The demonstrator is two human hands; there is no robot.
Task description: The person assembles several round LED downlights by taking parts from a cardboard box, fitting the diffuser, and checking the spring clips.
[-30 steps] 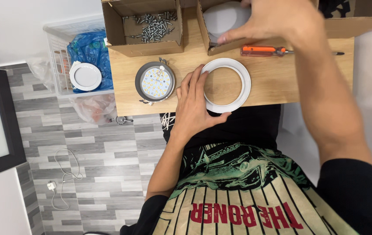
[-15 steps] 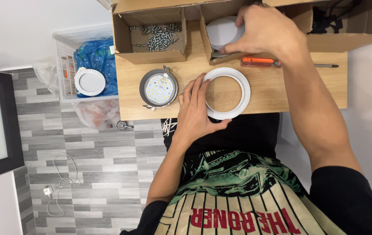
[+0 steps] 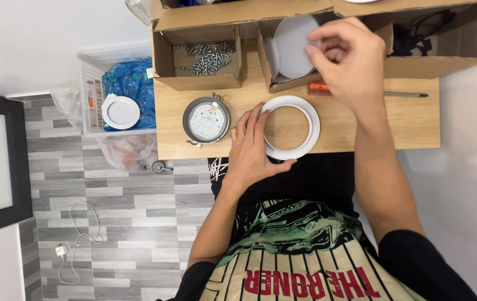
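A white trim ring (image 3: 291, 127) is seen lying flat on the wooden tabletop (image 3: 411, 120), its open face turned upward; being round, it shows no long axis. It is steadied by the left hand (image 3: 252, 150), whose fingers (image 3: 259, 119) are spread along the ring's left rim while the thumb is hooked against its lower edge. A white diffuser disc (image 3: 293, 44) is pinched at its right edge by the fingers (image 3: 318, 47) of the right hand (image 3: 350, 58), the disc tilted up at the mouth of a cardboard box (image 3: 275, 83). Just left of the ring, a round LED module (image 3: 206, 120) is set face up. A second box (image 3: 196, 53) holding loose screws (image 3: 208, 56) stands behind it. An orange-handled screwdriver (image 3: 406, 94) lies crosswise beneath the right wrist.
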